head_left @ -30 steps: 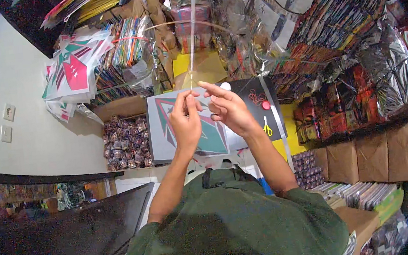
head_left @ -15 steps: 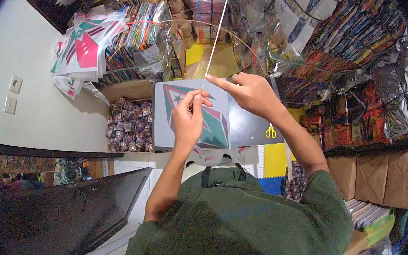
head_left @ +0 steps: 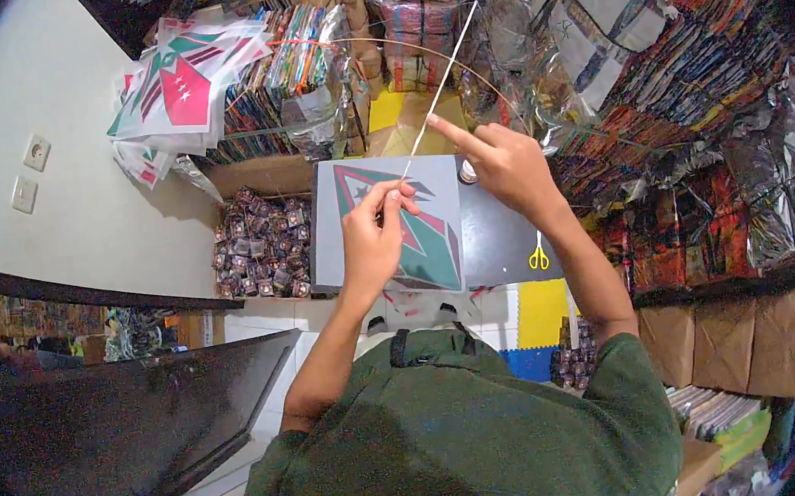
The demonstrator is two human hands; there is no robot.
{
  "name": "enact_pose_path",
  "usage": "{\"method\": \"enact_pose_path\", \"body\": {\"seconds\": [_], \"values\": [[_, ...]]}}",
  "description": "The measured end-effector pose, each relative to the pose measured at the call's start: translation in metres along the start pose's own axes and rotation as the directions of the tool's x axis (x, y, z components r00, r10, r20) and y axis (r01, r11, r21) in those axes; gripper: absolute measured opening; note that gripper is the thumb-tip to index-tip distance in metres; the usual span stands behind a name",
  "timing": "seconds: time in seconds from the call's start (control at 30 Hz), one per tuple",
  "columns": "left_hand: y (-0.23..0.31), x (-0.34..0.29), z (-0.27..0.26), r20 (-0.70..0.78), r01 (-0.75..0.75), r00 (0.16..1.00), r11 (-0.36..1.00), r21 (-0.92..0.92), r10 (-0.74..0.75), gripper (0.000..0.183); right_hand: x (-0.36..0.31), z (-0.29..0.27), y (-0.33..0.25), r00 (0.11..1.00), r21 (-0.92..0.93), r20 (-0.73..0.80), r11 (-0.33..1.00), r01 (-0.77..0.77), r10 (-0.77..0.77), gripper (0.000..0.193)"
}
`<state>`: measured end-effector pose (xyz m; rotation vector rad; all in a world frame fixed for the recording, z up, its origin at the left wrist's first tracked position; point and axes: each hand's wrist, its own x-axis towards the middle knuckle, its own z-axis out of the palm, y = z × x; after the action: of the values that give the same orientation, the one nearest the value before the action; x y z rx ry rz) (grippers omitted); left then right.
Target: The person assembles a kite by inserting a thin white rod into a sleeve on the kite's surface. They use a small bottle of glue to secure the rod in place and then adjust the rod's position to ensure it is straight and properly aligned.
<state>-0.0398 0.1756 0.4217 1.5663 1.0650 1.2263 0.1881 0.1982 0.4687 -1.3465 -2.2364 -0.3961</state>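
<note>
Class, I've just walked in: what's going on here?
A person's left hand pinches the lower end of a thin white stick. The right hand points its index finger at or against the stick. Below, a patterned sheet lies on a dark surface, with yellow-handled scissors to the right.

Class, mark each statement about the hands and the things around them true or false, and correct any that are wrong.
1. The left hand grips the slender white piece near its lower end. True.
2. The right hand is closed in a fist. False: its index finger is extended.
3. The yellow scissors lie to the left of the printed sheet. False: they lie to its right.
4. The printed sheet shows green and pink. True.
5. The wall socket is on the person's right. False: it is on the left.
</note>
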Motion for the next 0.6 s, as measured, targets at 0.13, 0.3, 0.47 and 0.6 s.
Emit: {"method": "enact_pose_path", "body": {"seconds": [0.13, 0.3, 0.47, 0.6], "values": [[0.006, 0.000, -0.019, 0.030, 0.061, 0.998, 0.998, 0.029, -0.062, 0.024, -0.001, 0.004, -0.030, 0.991, 0.085, 0.060, 0.990, 0.114, -0.119, 0.070], [0.002, -0.001, -0.038, 0.032, 0.021, 0.999, 0.999, 0.026, -0.022, 0.023, 0.010, 0.006, -0.049, 0.996, 0.121, 0.034, 0.990, 0.075, -0.079, 0.061], [0.001, -0.002, -0.058, 0.071, 0.045, 0.996, 0.998, 0.040, -0.048, 0.024, 0.029, -0.001, -0.057, 0.997, 0.065, -0.037, 0.996, -0.068, 0.070, 0.059], [-0.002, -0.002, -0.074, 0.082, -0.008, 0.997, 1.000, 0.021, 0.006, 0.023, 0.019, 0.014, -0.085, 0.995, 0.089, 0.082, 0.995, 0.041, -0.049, 0.059]]}}
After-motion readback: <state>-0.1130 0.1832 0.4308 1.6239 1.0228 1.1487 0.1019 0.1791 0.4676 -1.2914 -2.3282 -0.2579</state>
